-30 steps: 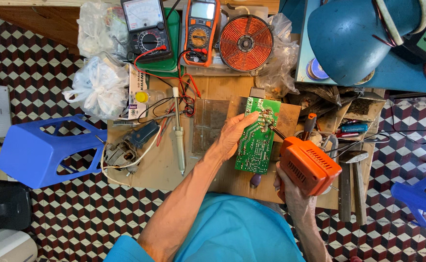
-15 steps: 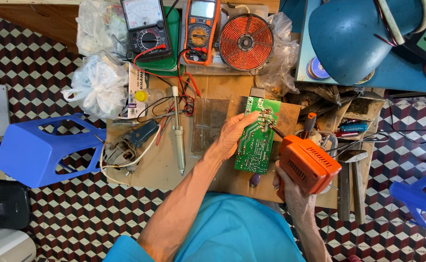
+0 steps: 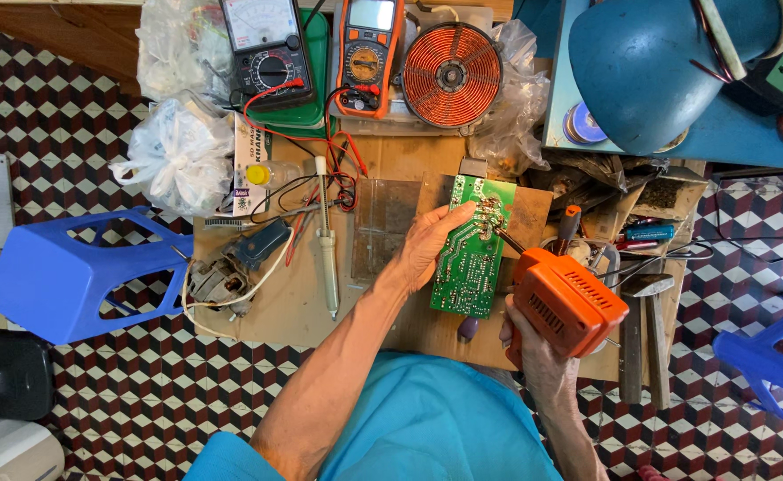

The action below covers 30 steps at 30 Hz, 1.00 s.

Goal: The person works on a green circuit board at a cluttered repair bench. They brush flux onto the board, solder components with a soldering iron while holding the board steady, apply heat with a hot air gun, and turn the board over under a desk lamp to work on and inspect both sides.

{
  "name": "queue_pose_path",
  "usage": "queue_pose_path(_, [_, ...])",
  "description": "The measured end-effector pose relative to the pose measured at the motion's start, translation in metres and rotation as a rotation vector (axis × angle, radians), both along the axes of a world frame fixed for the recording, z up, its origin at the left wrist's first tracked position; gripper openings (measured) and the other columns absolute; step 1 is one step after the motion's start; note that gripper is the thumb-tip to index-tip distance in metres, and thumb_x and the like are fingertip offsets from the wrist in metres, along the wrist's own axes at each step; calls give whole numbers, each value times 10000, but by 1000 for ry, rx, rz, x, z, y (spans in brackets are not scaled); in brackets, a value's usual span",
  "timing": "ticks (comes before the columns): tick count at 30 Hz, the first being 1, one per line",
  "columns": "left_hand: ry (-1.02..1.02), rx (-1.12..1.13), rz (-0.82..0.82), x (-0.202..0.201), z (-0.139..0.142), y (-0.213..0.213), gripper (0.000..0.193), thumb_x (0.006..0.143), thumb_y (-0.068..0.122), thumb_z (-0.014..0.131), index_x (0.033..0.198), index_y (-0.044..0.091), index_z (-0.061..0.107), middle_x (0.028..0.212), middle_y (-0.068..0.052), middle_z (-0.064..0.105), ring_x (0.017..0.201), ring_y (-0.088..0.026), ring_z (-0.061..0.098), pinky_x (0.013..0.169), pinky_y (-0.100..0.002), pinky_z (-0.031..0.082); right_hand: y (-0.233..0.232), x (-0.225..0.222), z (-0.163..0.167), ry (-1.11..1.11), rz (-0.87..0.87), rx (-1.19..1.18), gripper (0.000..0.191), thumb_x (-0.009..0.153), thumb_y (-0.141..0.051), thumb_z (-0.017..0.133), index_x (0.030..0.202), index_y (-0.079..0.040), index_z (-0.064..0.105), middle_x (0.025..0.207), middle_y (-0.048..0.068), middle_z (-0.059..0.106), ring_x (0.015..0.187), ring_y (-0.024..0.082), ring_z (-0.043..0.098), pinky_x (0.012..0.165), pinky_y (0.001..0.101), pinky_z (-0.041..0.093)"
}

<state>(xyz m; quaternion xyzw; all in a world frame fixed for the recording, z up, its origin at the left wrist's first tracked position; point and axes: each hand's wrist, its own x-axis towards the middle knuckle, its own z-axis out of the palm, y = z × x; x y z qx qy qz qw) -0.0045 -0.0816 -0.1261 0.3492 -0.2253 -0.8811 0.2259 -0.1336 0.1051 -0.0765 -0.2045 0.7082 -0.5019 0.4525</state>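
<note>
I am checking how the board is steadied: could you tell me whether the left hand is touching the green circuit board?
Touching. The head view shows the left hand resting on the left edge of the green circuit board, its fingers lying over the board with no gap.

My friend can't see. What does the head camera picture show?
A person's left hand steadies a green rectangular circuit board on a cluttered wooden workbench, while the right hand holds an orange plastic soldering gun with its tip at the board. Two multimeters lie behind.

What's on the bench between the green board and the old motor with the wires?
In the head view, between the green circuit board and the motor lie a soldering iron, a clear plastic sheet and the left hand steadying the board.
</note>
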Motion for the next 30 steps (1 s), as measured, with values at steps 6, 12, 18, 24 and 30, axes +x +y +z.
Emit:
queue_pose_path(6, [7, 11, -1, 1, 1, 0, 386, 1007, 305, 675, 1243, 1, 661, 1043, -62, 746, 863, -99, 708, 759, -265, 604, -9, 0, 10, -37, -20, -32, 131, 938, -103, 673, 1046, -31, 657, 688, 46, 633, 576, 118, 607, 525, 271, 525])
queue_pose_path(12, [-28, 3, -1, 0, 2, -1, 385, 1002, 310, 670, 1236, 4, 671, 1041, -63, 749, 857, -96, 711, 748, -264, 605, -7, 1, 11, 3, -11, 13, 113, 961, -119, 673, 991, -10, 677, 690, 54, 651, 582, 126, 627, 531, 281, 545])
queue_pose_path(18, [-16, 3, 3, 0, 0, -1, 382, 1007, 310, 674, 1230, -1, 674, 1035, -62, 748, 855, -96, 712, 745, -262, 609, -7, -1, 3, 39, 20, 17, 117, 957, -124, 672, 992, -12, 684, 688, 56, 659, 577, 129, 636, 531, 282, 557])
queue_pose_path(24, [-30, 17, 4, 1, -2, -2, 372, 995, 302, 678, 1220, 5, 671, 1029, -63, 752, 849, -97, 718, 741, -262, 611, -6, -1, 3, 31, 10, -13, 112, 972, -118, 666, 1005, -12, 674, 687, 52, 640, 581, 122, 616, 540, 275, 533])
queue_pose_path(30, [-21, 35, 4, 0, -2, -1, 374, 988, 301, 686, 1210, 0, 673, 1007, -67, 756, 828, -106, 719, 731, -266, 611, -5, -1, 1, -7, 7, 0, 109, 971, -122, 672, 964, -13, 670, 679, 53, 642, 571, 129, 614, 530, 278, 531])
